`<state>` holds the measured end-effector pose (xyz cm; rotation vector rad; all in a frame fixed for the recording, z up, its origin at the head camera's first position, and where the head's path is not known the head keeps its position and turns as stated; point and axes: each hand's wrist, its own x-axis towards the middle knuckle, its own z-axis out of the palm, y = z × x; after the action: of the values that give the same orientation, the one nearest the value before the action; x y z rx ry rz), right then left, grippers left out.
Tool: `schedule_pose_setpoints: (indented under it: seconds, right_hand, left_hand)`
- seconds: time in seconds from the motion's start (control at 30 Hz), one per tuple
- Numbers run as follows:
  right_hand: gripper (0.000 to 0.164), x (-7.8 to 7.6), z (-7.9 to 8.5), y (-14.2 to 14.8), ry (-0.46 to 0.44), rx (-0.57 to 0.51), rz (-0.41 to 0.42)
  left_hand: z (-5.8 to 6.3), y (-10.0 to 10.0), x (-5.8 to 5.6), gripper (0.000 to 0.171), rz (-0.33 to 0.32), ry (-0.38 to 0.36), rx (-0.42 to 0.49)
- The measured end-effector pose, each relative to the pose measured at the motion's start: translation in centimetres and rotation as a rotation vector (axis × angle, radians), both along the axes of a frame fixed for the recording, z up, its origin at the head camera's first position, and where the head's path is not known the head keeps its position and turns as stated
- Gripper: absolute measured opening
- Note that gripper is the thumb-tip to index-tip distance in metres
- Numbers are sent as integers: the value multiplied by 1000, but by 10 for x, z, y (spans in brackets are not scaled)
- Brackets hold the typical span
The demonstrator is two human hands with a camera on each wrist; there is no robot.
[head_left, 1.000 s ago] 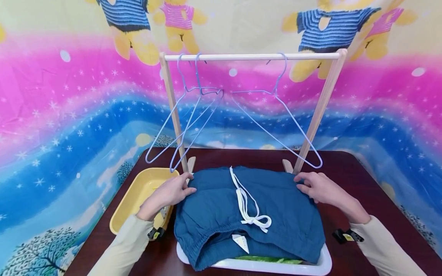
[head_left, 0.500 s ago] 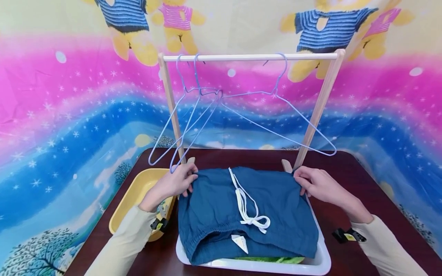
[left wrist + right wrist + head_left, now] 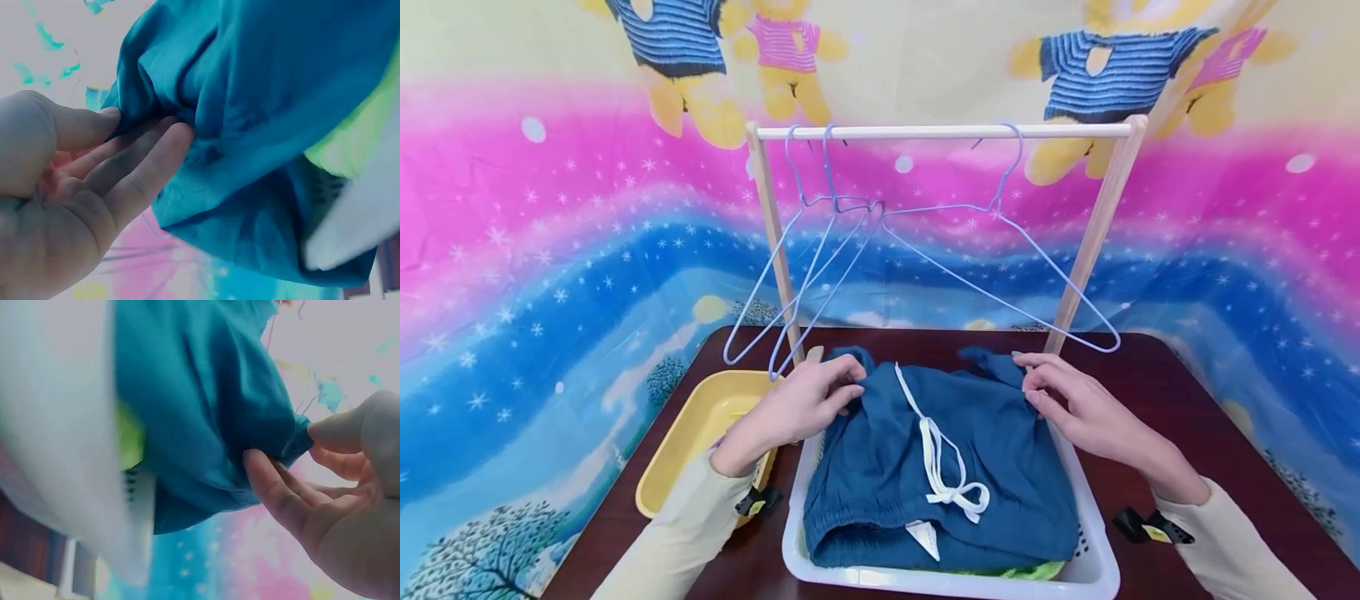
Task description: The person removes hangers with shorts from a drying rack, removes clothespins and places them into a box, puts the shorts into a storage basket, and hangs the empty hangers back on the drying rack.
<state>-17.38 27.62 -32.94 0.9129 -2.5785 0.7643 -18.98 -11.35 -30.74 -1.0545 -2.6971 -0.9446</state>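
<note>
Dark blue drawstring pants (image 3: pixel 887 467) lie over a white basket (image 3: pixel 1103 567), with the elastic waistband towards me and a white cord tied in a bow on top. Their full length cannot be seen. My left hand (image 3: pixel 808 400) pinches the far left side of the cloth. At the far right side, my right hand (image 3: pixel 1086 408) grips the cloth between thumb and fingers. Both wrist views show the pants' fabric (image 3: pixel 262 94) bunching at the fingertips. Something green (image 3: pixel 1037 572) shows under the pants in the basket.
Behind the basket stands a wooden rack (image 3: pixel 1097 242) with several pale purple wire hangers (image 3: pixel 1060 275) on its bar. A yellow tray (image 3: pixel 662 450) with small items sits left of the basket, partly behind my left arm. Everything stands on a dark red table (image 3: pixel 1157 375).
Both hands have moved inward towards each other, gathering the pants narrower. Flaps of cloth now stick up at the far edge, and more of the basket's sides shows. The right hanger has swung.
</note>
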Motion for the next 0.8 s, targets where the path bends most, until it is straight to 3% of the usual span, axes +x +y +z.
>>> schedule_pose_setpoints:
  seconds: [0.07, 0.17, 0.37, 0.5, 0.63, 0.8]
  right_hand:
    - [16, 4, 5, -3, 5, 6, 25]
    - [18, 11, 12, -7, -71, -14, 87]
    - [17, 21, 21, -19, -195, 23, 281]
    - [15, 29, 25, -24, -290, 64, 424]
    - [14, 34, 28, -26, -360, 102, 505]
    - [19, 39, 30, -28, -354, 156, 564]
  left_hand:
    - [4, 3, 4, 8, -41, 22, 1]
    - [11, 8, 10, 9, -142, 21, -1]
    - [19, 13, 26, 10, -385, -85, -93]
    - [21, 13, 31, 9, -527, -159, -142]
    - [20, 12, 33, 6, -615, -228, -173]
    - [18, 10, 35, 7, -691, -263, -194]
